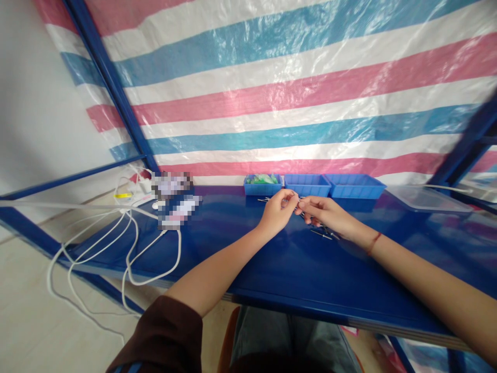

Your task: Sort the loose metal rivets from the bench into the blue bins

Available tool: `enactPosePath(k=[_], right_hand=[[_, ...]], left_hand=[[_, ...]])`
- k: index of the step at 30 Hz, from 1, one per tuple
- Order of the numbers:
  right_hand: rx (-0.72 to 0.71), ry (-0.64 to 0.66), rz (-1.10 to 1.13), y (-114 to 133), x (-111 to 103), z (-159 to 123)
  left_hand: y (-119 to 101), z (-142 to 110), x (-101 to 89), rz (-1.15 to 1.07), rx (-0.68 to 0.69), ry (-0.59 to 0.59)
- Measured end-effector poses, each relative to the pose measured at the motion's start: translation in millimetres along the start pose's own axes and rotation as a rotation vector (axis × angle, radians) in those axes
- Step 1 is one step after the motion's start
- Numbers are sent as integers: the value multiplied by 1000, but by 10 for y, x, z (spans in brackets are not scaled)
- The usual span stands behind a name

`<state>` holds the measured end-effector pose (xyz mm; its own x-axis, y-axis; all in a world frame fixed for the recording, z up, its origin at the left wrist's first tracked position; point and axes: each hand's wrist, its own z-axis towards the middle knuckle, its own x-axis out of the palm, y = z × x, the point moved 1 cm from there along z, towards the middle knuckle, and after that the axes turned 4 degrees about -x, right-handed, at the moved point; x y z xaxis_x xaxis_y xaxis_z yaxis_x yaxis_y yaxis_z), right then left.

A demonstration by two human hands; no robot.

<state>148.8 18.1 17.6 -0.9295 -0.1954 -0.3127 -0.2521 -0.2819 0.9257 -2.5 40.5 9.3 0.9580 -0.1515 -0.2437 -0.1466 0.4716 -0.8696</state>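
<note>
Trailing past the blue table (287, 280) at its left end, white cables (179, 246) reach pixelated items (182, 211), any writing obscured. One blue bin (264, 190) holds green pieces (261, 178). The left hand (277, 210) and right hand (324, 210) meet at the fingertips; whether either grips something, I cannot tell. Metal pins (321, 234) lie beneath and beside them. Rightward, two more bins (355, 191), then a clear lid (429, 199).
</note>
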Motion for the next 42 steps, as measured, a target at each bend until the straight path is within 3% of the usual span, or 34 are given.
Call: enactPosePath(k=[5, 9, 11, 14, 17, 21, 27, 34, 39, 42], right_hand=[[-23, -107, 85, 25, -26, -4], [-73, -242, 5, 3, -188, 64], [-73, -391, -132, -58, -375, 108], [-1, -683, -540, -213, -759, 143], [108, -819, -894, -394, -1111, 139], [284, -804, -1053, -567, -1326, 128], [301, -707, -1157, -595, -1278, 153], [91, -676, -1056, -425, -1115, 123], [-144, -491, -954, -235, -801, 101], [-225, -342, -807, -141, -559, 79]], left_hand=[[30, 18, 9, 15, 24, 24], [106, 30, 9, 192, 30, 44], [140, 20, 1, 335, 98, 72], [162, -17, -11, 574, 230, 170], [160, -54, -5, 765, 233, 331], [148, -66, 20, 856, 147, 502], [159, -31, 22, 840, 224, 427], [142, -40, 13, 837, 234, 360], [97, -39, -5, 835, 221, 295], [113, -16, -9, 698, 181, 247]])
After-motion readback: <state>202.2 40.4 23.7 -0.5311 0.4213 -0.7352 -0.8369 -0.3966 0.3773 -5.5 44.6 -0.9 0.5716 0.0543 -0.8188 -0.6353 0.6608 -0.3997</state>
